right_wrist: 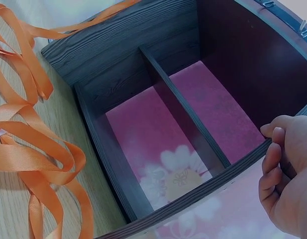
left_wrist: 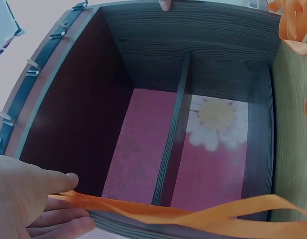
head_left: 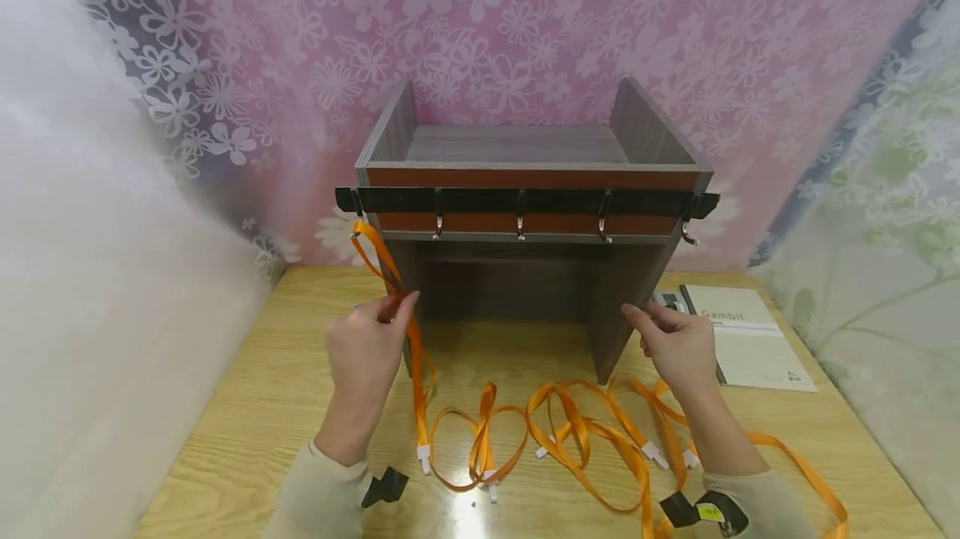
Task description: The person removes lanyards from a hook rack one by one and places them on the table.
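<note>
An orange lanyard [head_left: 417, 364] runs down from the leftmost hook of the black hook rail [head_left: 480, 201], its white clip at the bottom near the tabletop. My left hand [head_left: 367, 347] pinches this strap between thumb and fingers, beside the left panel of the grey wooden shelf [head_left: 525, 166]. At the opposite side, my right hand [head_left: 678, 347] grips the front edge of the right side panel [right_wrist: 243, 164], thumb inside and fingers outside. The left wrist view shows the strap [left_wrist: 233, 219] stretching along the left panel's edge.
More orange lanyards [head_left: 577, 439] with white clips lie looped on the wooden table [head_left: 247, 406] before the shelf. A notebook [head_left: 750, 339] marked "Gambit" lies right of it. Four other hooks on the rail carry nothing. Flowered cloth [head_left: 480, 39] hangs behind.
</note>
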`<state>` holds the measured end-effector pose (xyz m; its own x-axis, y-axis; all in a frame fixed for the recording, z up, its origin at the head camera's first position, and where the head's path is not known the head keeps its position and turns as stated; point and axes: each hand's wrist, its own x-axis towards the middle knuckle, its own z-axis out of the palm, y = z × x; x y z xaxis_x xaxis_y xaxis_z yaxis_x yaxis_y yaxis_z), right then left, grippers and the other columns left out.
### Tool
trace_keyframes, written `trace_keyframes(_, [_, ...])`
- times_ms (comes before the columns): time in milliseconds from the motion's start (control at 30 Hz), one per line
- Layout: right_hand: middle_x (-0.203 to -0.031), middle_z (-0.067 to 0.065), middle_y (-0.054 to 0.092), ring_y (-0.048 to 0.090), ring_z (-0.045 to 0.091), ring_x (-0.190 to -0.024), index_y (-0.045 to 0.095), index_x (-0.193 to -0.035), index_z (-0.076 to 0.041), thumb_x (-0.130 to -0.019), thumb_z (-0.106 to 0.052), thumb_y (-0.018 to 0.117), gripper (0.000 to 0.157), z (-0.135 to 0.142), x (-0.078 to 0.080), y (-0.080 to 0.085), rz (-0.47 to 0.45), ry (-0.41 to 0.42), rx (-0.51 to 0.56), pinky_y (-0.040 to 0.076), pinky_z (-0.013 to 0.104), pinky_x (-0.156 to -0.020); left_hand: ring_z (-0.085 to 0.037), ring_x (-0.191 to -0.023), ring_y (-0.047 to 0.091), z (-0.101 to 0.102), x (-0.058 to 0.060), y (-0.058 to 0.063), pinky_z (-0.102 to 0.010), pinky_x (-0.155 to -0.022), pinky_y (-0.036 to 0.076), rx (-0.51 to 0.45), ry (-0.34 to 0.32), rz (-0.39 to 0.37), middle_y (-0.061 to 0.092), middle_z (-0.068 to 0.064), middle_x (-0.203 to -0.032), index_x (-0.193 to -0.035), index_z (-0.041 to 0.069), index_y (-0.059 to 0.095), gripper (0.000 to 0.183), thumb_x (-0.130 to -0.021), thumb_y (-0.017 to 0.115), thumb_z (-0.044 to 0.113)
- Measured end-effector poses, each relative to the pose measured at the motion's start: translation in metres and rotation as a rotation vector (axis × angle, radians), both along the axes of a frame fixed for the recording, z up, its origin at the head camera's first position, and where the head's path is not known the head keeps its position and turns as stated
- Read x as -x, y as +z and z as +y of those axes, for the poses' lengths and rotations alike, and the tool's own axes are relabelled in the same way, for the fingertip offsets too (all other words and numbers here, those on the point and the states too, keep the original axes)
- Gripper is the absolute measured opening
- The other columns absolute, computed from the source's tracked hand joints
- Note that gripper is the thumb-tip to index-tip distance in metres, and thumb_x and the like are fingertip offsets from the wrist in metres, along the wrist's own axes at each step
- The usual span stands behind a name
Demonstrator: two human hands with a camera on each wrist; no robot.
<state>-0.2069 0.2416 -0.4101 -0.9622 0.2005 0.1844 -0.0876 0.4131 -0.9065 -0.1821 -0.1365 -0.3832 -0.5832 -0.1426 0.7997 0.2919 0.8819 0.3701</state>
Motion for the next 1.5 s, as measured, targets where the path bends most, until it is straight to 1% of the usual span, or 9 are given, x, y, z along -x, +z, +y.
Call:
trace_keyframes(300, [-0.051, -0.007, 0.054, 0.051, 0.013, -0.051, 0.076, -0.091, 0.002, -0.092, -0.042, 0.072, 0.044, 0.001, 0.001, 0.0, -0.01, -0.014, -0.003, 0.044, 0.026, -0.049, -0.024, -0.051, 0.069, 0.001, 0.005, 0.005, -0.037, -0.046, 0.058, -0.073, -0.033, 0.05, 0.074, -0.015, -0.067, -0.076, -0.004, 0.078, 0.015, -0.083, 0.077, 0.009])
trace_keyframes(433, [-0.051, -0.007, 0.054, 0.05, 0.013, -0.051, 0.075, -0.092, 0.002, -0.092, -0.042, 0.072, 0.044, 0.001, 0.001, 0.0, -0.005, -0.006, 0.003, 0.043, 0.027, -0.049, -0.025, -0.055, 0.071, -0.001, 0.004, 0.006, -0.037, -0.05, 0.06, -0.144, -0.077, -0.003, 0.074, -0.017, -0.071, -0.079, -0.006, 0.078, 0.013, -0.084, 0.074, 0.006])
trace_keyframes(600, [-0.052, -0.008, 0.056, 0.055, 0.012, -0.053, 0.076, -0.1, 0.001, -0.091, -0.044, 0.072, 0.047, 0.0, 0.0, 0.0, -0.005, -0.006, 0.007, 0.048, 0.024, -0.052, -0.025, -0.06, 0.073, -0.008, -0.005, 0.012, -0.035, -0.056, 0.062, -0.262, -0.141, -0.062, 0.076, -0.015, -0.075, -0.084, -0.004, 0.078, 0.014, -0.086, 0.075, 0.009])
trace_keyframes(733, [-0.053, -0.008, 0.057, 0.057, 0.012, -0.055, 0.076, -0.103, 0.001, -0.09, -0.044, 0.073, 0.047, -0.001, 0.0, 0.0, -0.006, -0.006, 0.018, 0.049, 0.023, -0.053, -0.025, -0.064, 0.074, -0.017, -0.015, 0.023, -0.015, -0.059, 0.058, -0.315, -0.194, -0.08, 0.076, -0.015, -0.078, -0.086, -0.003, 0.079, 0.013, -0.086, 0.077, 0.01])
trace_keyframes(833, [-0.053, -0.009, 0.058, 0.058, 0.011, -0.056, 0.076, -0.105, 0.001, -0.09, -0.044, 0.073, 0.047, -0.001, 0.0, 0.0, -0.01, -0.004, 0.025, 0.05, 0.023, -0.053, -0.018, -0.065, 0.074, -0.024, -0.023, 0.034, -0.005, -0.062, 0.053, -0.362, -0.233, -0.142, 0.077, -0.014, -0.079, -0.086, -0.001, 0.08, 0.012, -0.086, 0.079, 0.011])
trace_keyframes(1033, [-0.054, -0.01, 0.059, 0.058, 0.009, -0.056, 0.076, -0.11, 0.0, -0.09, -0.046, 0.073, 0.05, -0.001, -0.001, 0.001, -0.025, -0.018, 0.021, 0.051, 0.022, -0.054, 0.004, -0.066, 0.068, -0.041, -0.035, 0.066, -0.012, -0.064, 0.057, -0.427, -0.325, -0.295, 0.077, -0.01, -0.081, -0.087, 0.002, 0.08, 0.013, -0.085, 0.081, 0.015])
trace_keyframes(1267, [-0.054, -0.009, 0.06, 0.06, 0.01, -0.058, 0.075, -0.112, 0.0, -0.09, -0.045, 0.074, 0.05, -0.003, 0.0, 0.0, -0.019, -0.011, 0.029, 0.053, 0.021, -0.056, 0.001, -0.067, 0.07, -0.059, -0.048, 0.101, -0.013, -0.067, 0.058, -0.418, -0.406, -0.238, 0.071, 0.022, -0.075, -0.086, -0.002, 0.078, 0.008, -0.081, 0.082, 0.003])
trace_keyframes(1400, [-0.053, -0.008, 0.06, 0.06, 0.01, -0.056, 0.076, -0.11, 0.0, -0.09, -0.044, 0.074, 0.048, -0.003, 0.0, 0.0, -0.007, -0.025, 0.024, 0.053, 0.021, -0.055, -0.002, -0.068, 0.072, -0.065, -0.055, 0.109, -0.015, -0.067, 0.059, -0.418, -0.468, -0.23, 0.073, 0.02, -0.077, -0.09, -0.004, 0.078, 0.01, -0.081, 0.081, -0.002])
trace_keyframes(1500, [-0.052, -0.007, 0.059, 0.058, 0.01, -0.054, 0.076, -0.108, 0.0, -0.09, -0.043, 0.074, 0.047, -0.003, 0.0, 0.001, -0.001, -0.03, 0.026, 0.051, 0.021, -0.054, -0.004, -0.068, 0.072, -0.066, -0.057, 0.107, -0.017, -0.066, 0.06, -0.396, -0.503, -0.257, 0.074, 0.017, -0.079, -0.091, -0.003, 0.078, 0.01, -0.081, 0.08, -0.002])
